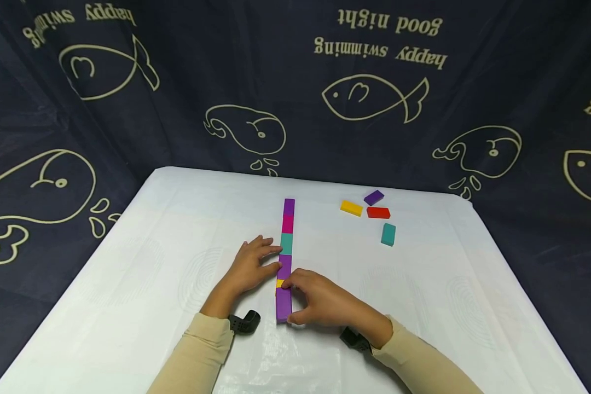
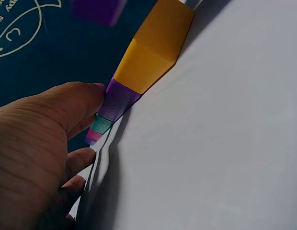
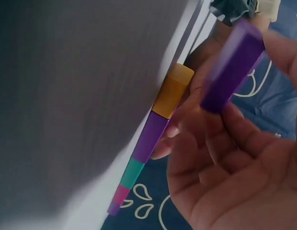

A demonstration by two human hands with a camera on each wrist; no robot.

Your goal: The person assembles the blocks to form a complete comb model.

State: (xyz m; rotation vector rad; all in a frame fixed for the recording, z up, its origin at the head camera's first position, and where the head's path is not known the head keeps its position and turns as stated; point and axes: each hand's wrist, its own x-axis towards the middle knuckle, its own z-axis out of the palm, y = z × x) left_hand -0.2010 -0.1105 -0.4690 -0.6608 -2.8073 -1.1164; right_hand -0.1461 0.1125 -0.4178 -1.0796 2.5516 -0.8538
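Purple block [image 1: 283, 304] pinched in my right hand [image 1: 322, 298] above the yellow block [image 3: 168, 98], left hand [image 1: 248, 266] relaxed and touching the row [image 1: 286, 244] beyond it, I seem mid-placement, with careful lowering called for next.

Long sleeves, plain beige cloth, on both arms. Left sleeve [image 1: 189, 355]: creased, gathering in soft folds toward the cuff; its edge stops short of the wrist. Right sleeve [image 1: 418, 355]: same cloth, smoother, edge likewise behind the wrist. Left hand [image 1: 250, 266] and right hand [image 1: 321, 298] bare. Left wrist camera [image 1: 249, 322]: black, rounded, bent housing on a dark strap [image 1: 235, 324] with a textured surface. Right wrist camera [image 1: 352, 338]: black too, partly hidden beneath the forearm; finer detail too small to tell.
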